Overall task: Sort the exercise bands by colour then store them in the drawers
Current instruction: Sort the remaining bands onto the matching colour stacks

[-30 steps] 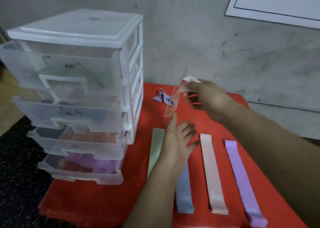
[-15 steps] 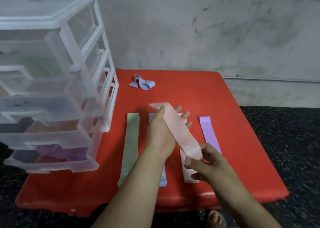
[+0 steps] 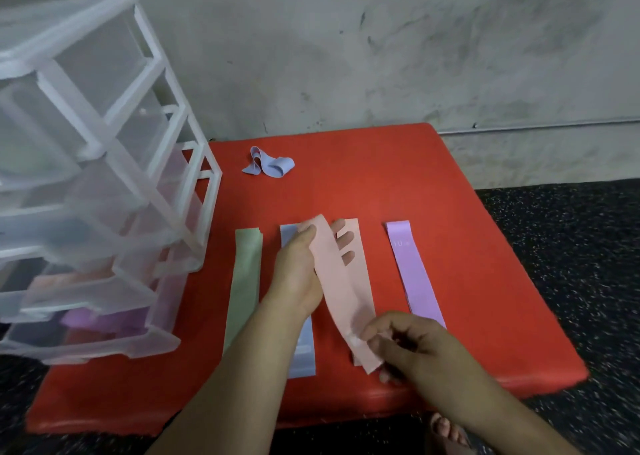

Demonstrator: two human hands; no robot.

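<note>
A pink band (image 3: 337, 285) is stretched flat between my hands just over the red table (image 3: 381, 184). My left hand (image 3: 301, 274) holds its far end with thumb on top, and my right hand (image 3: 405, 344) pinches its near end. Under it lies a second pink band (image 3: 360, 247). A green band (image 3: 244, 281) lies flat to the left, then a blue band (image 3: 303, 354) partly hidden by my left arm. A purple band (image 3: 414, 274) lies on the right. A crumpled blue band (image 3: 268, 165) sits near the wall.
A clear plastic drawer unit (image 3: 114, 164) stands on the table's left side, its lower drawers pulled out with pink and purple bands inside. A grey wall closes the back. Dark speckled floor surrounds the table, and a bare foot (image 3: 446, 434) shows below the front edge.
My right hand carried the pink band from up near the wall down over the table. My left hand took its far end, and the band now lies lower, over the other pink band.
</note>
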